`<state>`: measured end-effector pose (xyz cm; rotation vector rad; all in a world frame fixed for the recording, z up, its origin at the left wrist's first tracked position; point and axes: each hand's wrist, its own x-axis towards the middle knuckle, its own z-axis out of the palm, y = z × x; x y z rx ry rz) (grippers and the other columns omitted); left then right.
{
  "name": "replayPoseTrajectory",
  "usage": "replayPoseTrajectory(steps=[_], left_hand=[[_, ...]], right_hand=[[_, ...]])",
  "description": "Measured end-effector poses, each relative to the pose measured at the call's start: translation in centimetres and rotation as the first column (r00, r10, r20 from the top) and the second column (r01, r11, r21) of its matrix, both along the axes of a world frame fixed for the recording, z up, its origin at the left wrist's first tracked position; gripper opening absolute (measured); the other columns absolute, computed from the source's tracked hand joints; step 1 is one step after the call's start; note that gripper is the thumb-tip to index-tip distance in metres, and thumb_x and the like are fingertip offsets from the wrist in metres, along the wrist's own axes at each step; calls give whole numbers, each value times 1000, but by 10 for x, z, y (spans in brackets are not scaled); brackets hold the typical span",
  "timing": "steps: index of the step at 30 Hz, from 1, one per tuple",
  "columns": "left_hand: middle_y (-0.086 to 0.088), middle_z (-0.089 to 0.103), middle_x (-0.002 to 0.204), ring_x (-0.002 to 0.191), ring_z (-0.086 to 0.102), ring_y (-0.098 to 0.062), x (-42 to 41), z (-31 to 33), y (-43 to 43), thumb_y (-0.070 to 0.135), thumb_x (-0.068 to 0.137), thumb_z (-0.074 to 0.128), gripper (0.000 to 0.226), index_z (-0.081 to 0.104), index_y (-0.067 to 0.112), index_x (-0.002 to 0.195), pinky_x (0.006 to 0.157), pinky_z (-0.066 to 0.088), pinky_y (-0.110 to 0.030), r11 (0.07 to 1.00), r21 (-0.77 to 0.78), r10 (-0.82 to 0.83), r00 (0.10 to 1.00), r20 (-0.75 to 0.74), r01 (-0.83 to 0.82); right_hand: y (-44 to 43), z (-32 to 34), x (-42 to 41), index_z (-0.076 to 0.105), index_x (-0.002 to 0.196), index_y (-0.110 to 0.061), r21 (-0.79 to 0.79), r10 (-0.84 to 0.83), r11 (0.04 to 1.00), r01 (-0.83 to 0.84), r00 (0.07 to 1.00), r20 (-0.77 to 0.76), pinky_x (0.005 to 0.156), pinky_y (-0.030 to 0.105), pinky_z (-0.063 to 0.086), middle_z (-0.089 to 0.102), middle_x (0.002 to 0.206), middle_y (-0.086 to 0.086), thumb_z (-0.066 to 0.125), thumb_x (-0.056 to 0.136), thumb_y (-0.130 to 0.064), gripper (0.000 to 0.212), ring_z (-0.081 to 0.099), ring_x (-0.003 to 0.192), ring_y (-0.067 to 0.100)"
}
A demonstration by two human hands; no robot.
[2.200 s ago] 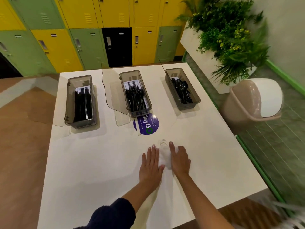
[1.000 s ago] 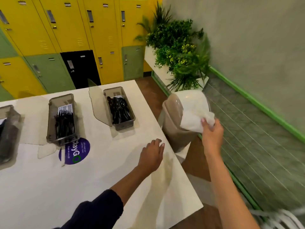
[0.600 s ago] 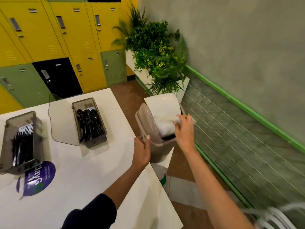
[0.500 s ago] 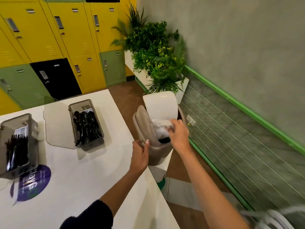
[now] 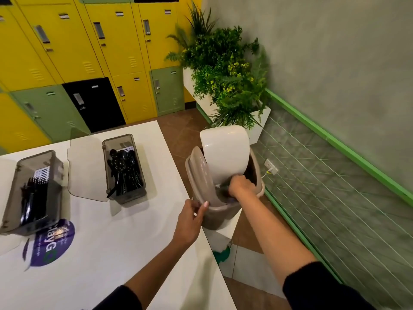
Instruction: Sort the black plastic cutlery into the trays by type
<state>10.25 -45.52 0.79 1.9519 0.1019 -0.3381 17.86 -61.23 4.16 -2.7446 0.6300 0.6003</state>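
Two smoky plastic trays stand on the white table [image 5: 125,238]. The right tray [image 5: 139,193] holds black spoons [image 5: 124,171], and the left tray [image 5: 9,206] holds black forks [image 5: 33,195]. Both trays have their lids open. My left hand [image 5: 190,220] grips the near rim of a taupe swing-lid bin [image 5: 199,173] just off the table's right edge. My right hand [image 5: 240,186] reaches into the bin's opening under the tilted white flap [image 5: 225,151], fingers curled round a pale sliver of clear plastic wrapper [image 5: 218,186], mostly hidden.
A clear hinged tray lid [image 5: 86,166] lies flat between the trays. A purple round sticker [image 5: 50,242] is on the table. A white planter with green plants [image 5: 223,81] stands behind the bin, with yellow and green lockers [image 5: 89,52] at the back.
Both hands left the table's middle. My right hand carried the crumpled wrapper to the bin and pushed it through the flap; my left hand moved onto the bin's rim. The view swung right.
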Motion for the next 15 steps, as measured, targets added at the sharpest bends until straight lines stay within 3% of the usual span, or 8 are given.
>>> replayPoseTrajectory(steps=[6, 10, 15], left_hand=[[-6, 60, 104, 90, 60, -20, 0, 3, 3, 41, 94, 49, 30, 47, 13, 103, 61, 42, -11, 999, 37, -13, 1000, -3, 13], [-3, 59, 100, 89, 62, -20, -3, 6, 13, 42, 95, 47, 30, 47, 13, 101, 68, 44, -19, 998, 63, -20, 1000, 11, 19], [-5, 60, 97, 87, 60, -21, -8, 13, 43, 42, 96, 44, 29, 48, 13, 94, 76, 49, -32, 990, 114, 64, 988, 139, -80]], right_hand=[[3, 4, -7, 56, 124, -3, -5, -17, 1000, 18, 996, 83, 95, 40, 45, 57, 130, 16, 48, 92, -5, 33, 55, 119, 33], [-1, 32, -16, 57, 120, 1, -2, 32, 999, -32, 989, 143, 86, 40, 46, 57, 126, 19, 52, 92, -2, 29, 56, 116, 37], [19, 69, -31, 60, 111, 0, -5, 50, 999, -51, 952, 302, 80, 38, 48, 63, 113, 18, 62, 90, -17, 27, 60, 105, 36]])
